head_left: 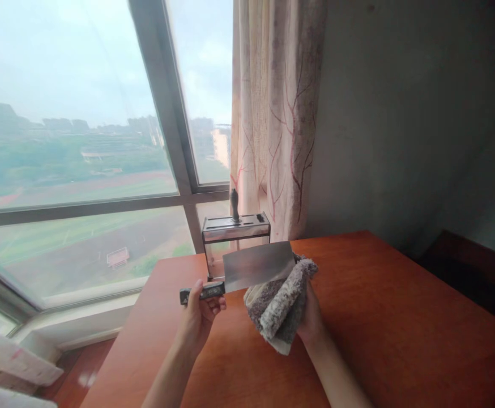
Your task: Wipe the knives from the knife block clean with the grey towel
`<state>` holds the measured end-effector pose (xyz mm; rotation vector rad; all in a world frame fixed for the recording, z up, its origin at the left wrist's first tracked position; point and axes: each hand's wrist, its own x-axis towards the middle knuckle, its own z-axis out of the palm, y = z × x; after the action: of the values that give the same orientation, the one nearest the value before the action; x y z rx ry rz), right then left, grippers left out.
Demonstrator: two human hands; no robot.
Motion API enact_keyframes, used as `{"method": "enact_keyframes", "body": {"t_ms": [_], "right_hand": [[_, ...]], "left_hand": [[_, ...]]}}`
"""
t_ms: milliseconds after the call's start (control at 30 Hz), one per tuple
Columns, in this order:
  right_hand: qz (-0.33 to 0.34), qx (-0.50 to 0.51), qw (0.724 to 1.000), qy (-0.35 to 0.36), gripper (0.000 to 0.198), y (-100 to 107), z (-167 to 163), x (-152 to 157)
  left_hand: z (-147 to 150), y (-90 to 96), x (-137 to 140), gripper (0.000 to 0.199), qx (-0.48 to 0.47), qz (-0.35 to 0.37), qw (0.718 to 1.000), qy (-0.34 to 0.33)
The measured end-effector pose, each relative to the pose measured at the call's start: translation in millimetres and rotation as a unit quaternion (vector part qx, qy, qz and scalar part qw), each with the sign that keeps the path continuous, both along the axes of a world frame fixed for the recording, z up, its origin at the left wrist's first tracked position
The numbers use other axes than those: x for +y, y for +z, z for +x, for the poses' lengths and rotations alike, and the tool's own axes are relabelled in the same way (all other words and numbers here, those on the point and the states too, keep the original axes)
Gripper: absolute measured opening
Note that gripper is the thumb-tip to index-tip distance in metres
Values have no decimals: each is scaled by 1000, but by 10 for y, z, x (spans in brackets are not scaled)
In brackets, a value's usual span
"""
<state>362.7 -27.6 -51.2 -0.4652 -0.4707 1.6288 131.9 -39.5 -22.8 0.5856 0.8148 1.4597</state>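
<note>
My left hand (202,310) is closed around the dark handle of a cleaver (254,263), thumb on top. The broad steel blade points right, held up over the table. In my right hand (312,313) is a bunched grey-and-beige cloth (279,306), thick and fluffy, its folds hanging down. The cloth touches the lower right end of the blade; most of my right fingers are hidden behind it. Behind the cleaver stands a metal-framed knife block (236,229) with slots in its top and one dark handle (234,205) sticking up from it.
Under my hands is a reddish-brown wooden table (379,317). A tall window (73,141) fills the left side, with a white sill (90,320) beside the table. A beige curtain (279,113) with branch patterns hangs behind the knife block, next to a grey wall (400,113).
</note>
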Motion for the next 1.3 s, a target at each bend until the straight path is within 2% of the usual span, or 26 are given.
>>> {"method": "enact_keyframes", "body": {"t_ms": [67,133,367,500,600,667,900,1000,1167,1300], "right_hand": [[-18,50,998,27,35,-47,-2,3],[-22,78,996,25,28,-109,-9,-4],[-43,103,994,1,29,-216,-45,-13],[-15,82,996,12,32,-209,-100,-72],[11,26,999,41,36,-192,-169,-112],[5,-7,999,38,36,-190,-208,-116],[-64,22,998,-3,34,-239,-161,-39],[-91,38,994,-57,30,-210,0,15],[-90,85,977,-174,33,-81,306,57],[-80,106,972,-192,35,-55,314,21]], "left_hand": [[33,-1,-6,30,-5,9,1000,7],[96,-9,-24,32,-5,14,1000,3],[512,-137,-175,41,61,17,995,-70],[658,-195,-245,44,141,34,987,-62],[648,-197,-262,42,178,43,982,-38],[612,-198,-255,43,199,41,979,-31],[511,-251,-182,44,226,45,971,-64],[471,-243,-153,45,199,44,977,-61],[451,-195,-143,41,153,29,986,-53],[503,-235,-147,40,158,37,984,-68]]}}
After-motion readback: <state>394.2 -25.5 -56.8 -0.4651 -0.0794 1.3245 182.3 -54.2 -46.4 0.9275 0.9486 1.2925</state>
